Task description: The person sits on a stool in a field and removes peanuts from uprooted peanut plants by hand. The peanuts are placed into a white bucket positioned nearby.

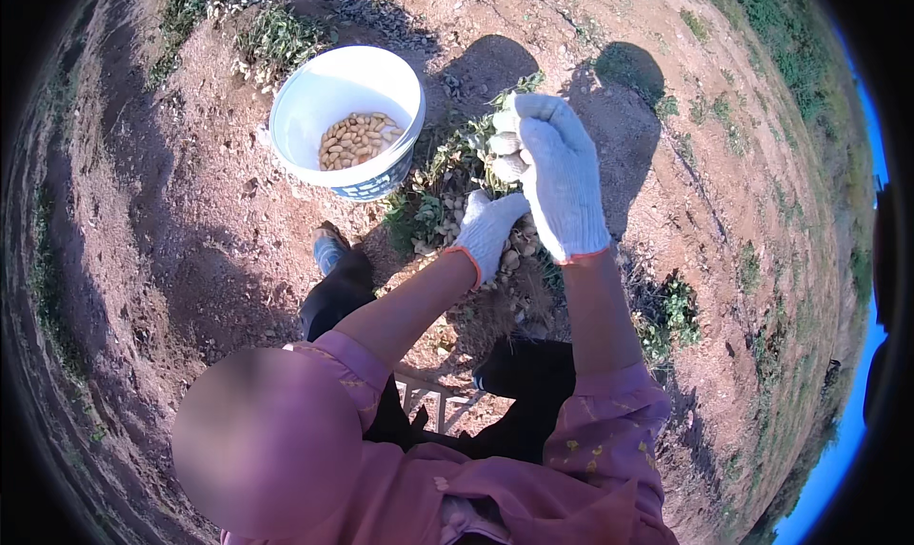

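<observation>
Both my hands wear white knit gloves with orange cuffs. My left hand (491, 232) is low over a bunch of uprooted peanut plants (435, 216), gripping it among the pods and stems. Pale peanut pods (510, 256) hang in the bunch just below that hand. Above and to the right, my right hand (560, 170) is raised with its fingers curled in front of the green leaves. Whether it holds a pod or a stem is hidden by the glove. A white plastic bucket (285, 156) stands to the left of the bunch, with loose peanuts (357, 139) on its bottom.
More peanut plants with pods (278, 42) lie behind the bucket. A small green plant (675, 309) is on the soil at the right. Part of a metal frame (440, 409) shows between my legs, and a shoe (330, 249) is near the bucket. Dry, reddish soil (221, 188) surrounds everything.
</observation>
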{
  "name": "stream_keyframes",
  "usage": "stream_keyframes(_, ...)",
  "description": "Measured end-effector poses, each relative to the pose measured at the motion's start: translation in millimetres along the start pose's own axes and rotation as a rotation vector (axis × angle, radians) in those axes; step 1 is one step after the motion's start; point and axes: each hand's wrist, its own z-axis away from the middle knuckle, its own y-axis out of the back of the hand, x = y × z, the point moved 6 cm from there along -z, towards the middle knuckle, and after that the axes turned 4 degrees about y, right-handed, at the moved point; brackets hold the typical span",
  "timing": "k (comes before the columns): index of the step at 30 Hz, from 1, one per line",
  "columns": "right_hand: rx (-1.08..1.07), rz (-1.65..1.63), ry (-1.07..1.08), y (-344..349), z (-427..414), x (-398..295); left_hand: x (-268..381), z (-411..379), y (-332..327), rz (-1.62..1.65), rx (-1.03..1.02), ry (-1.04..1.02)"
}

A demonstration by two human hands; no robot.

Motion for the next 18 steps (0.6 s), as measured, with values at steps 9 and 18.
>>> stream_keyframes(9,0.189,0.978,0.761,14.6,15.7,-41.2,25.9,8.2,-3.1,0.090,-0.168,-0.027)
stream_keyframes(18,0.215,0.392,-0.152,103.8,51.2,51.5,14.7,-11.8,-8.9,0.220,-0.376,-0.031)
